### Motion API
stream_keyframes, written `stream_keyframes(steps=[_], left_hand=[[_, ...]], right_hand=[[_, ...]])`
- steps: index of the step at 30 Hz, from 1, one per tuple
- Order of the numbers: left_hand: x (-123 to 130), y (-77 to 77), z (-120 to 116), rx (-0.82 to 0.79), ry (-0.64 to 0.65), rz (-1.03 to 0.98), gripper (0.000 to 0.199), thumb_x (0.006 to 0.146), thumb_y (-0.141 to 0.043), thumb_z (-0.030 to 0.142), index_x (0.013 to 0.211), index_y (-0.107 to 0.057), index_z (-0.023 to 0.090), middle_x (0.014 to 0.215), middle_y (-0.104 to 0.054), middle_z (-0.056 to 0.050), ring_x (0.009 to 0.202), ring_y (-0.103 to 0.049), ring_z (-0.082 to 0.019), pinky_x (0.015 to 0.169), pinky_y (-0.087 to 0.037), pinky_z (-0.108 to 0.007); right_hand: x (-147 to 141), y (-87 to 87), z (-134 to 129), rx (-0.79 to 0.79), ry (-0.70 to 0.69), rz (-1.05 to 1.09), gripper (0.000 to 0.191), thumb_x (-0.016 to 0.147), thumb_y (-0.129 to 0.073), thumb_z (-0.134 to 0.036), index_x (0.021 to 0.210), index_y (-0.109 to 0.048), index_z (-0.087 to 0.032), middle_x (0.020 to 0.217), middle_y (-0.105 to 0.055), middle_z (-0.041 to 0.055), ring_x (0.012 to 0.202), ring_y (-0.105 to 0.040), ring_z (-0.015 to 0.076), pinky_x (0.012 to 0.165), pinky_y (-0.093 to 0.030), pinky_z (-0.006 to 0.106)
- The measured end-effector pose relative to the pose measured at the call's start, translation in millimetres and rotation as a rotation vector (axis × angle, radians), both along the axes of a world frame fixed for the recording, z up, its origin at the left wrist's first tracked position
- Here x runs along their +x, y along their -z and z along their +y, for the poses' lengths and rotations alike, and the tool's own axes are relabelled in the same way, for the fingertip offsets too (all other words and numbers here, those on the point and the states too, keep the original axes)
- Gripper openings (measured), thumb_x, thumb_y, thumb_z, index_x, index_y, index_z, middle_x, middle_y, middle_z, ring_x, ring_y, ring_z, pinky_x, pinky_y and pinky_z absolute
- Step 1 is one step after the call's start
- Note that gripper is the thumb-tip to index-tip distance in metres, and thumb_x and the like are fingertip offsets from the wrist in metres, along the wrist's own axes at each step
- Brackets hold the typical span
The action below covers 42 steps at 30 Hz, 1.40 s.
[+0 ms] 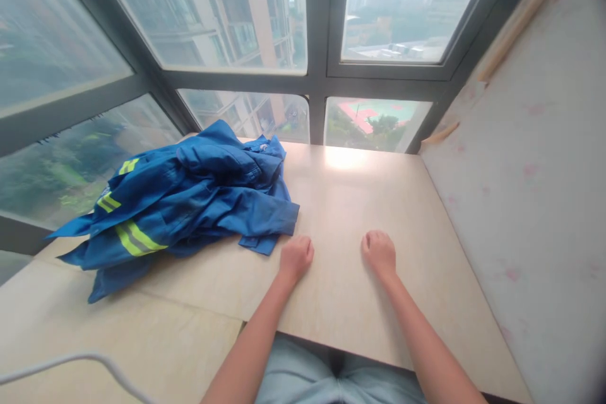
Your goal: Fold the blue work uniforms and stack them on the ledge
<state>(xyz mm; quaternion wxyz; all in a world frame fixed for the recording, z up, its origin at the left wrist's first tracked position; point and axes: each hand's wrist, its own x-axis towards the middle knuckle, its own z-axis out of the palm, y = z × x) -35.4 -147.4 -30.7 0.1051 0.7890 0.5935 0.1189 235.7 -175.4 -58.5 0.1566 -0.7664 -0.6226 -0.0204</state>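
My left hand (297, 259) rests on the pale wooden tabletop (341, 309) as a closed fist, with nothing showing in it. Just beyond it and to its left lies a crumpled blue work jacket (208, 183) with yellow and grey reflective bands. One end of a blue sleeve comes close to the knuckles, apart from them or barely touching; I cannot tell which. On the right, my right hand (379, 251) is also curled into a fist on the table, with no object visible in it. The jacket's folds hide much of its shape.
Grey-framed windows (317, 82) border the far and left sides of the table. A pale wall (530, 170) with pink marks and torn paper edges stands on the right. A white cable (101, 358) curves across the lower left corner. The table's near edge meets my lap.
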Motion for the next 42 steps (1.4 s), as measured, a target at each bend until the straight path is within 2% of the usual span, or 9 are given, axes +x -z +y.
stream_keyframes(steps=[2, 5, 8, 11, 15, 30, 42], left_hand=[[0.7, 3.7, 0.4, 0.043, 0.001, -0.014, 0.013, 0.093, -0.048, 0.022, 0.09, -0.06, 0.021, 0.098, -0.064, -0.008, 0.094, -0.057, -0.023, 0.078, -0.037, -0.033], [-0.4, 7.4, 3.1, 0.084, -0.012, -0.036, 0.01, 0.093, -0.049, 0.02, 0.094, -0.059, 0.02, 0.1, -0.062, -0.008, 0.095, -0.055, -0.023, 0.08, -0.038, -0.035], [-2.5, 10.3, 5.8, 0.112, -0.005, -0.065, 0.007, 0.091, -0.052, 0.019, 0.094, -0.059, 0.021, 0.098, -0.06, -0.007, 0.092, -0.054, -0.023, 0.078, -0.038, -0.035], [-3.9, 12.3, 7.1, 0.138, 0.001, -0.1, 0.006, 0.09, -0.053, 0.017, 0.091, -0.058, 0.02, 0.095, -0.059, -0.006, 0.09, -0.054, -0.022, 0.077, -0.039, -0.035], [-5.3, 14.3, 8.3, 0.164, 0.009, -0.148, 0.008, 0.09, -0.052, 0.016, 0.089, -0.058, 0.02, 0.092, -0.06, -0.006, 0.088, -0.055, -0.022, 0.077, -0.04, -0.034], [-8.7, 14.9, 11.2, 0.202, 0.018, -0.246, 0.016, 0.092, -0.047, 0.017, 0.084, -0.06, 0.02, 0.087, -0.062, -0.005, 0.086, -0.058, -0.021, 0.079, -0.044, -0.033], [-10.5, 17.5, 13.5, 0.216, 0.027, -0.276, 0.018, 0.092, -0.045, 0.016, 0.081, -0.059, 0.02, 0.084, -0.062, -0.005, 0.083, -0.058, -0.02, 0.077, -0.044, -0.032]], right_hand=[[2.3, 6.6, -2.6, 0.003, -0.024, -0.015, 0.022, 0.095, -0.049, -0.026, 0.081, -0.062, -0.017, 0.084, -0.063, 0.0072, 0.084, -0.051, 0.0207, 0.076, -0.032, 0.032], [4.6, 9.8, -4.6, 0.018, -0.021, -0.019, 0.02, 0.095, -0.049, -0.028, 0.085, -0.063, -0.017, 0.089, -0.062, 0.0081, 0.088, -0.05, 0.0216, 0.077, -0.032, 0.032], [3.7, 9.5, -4.1, 0.045, 0.005, -0.052, 0.02, 0.094, -0.051, -0.028, 0.101, -0.066, -0.019, 0.11, -0.063, 0.0109, 0.1, -0.05, 0.0241, 0.084, -0.033, 0.034], [0.9, 10.6, -2.6, 0.055, -0.01, -0.107, 0.028, 0.094, -0.05, -0.026, 0.118, -0.065, -0.022, 0.13, -0.058, 0.0116, 0.118, -0.047, 0.0269, 0.096, -0.032, 0.038], [-1.2, 14.7, -0.1, 0.018, -0.006, -0.156, 0.038, 0.095, -0.046, -0.025, 0.129, -0.061, -0.021, 0.141, -0.052, 0.0135, 0.132, -0.04, 0.0285, 0.107, -0.027, 0.044], [-3.5, 18.3, 2.4, -0.039, 0.002, -0.092, 0.043, 0.096, -0.042, -0.025, 0.136, -0.058, -0.02, 0.149, -0.048, 0.0142, 0.139, -0.038, 0.0303, 0.113, -0.025, 0.049], [-5.0, 11.9, 1.4, -0.027, -0.007, -0.083, 0.042, 0.097, -0.042, -0.024, 0.134, -0.06, -0.02, 0.147, -0.051, 0.014, 0.137, -0.04, 0.0287, 0.112, -0.025, 0.046]])
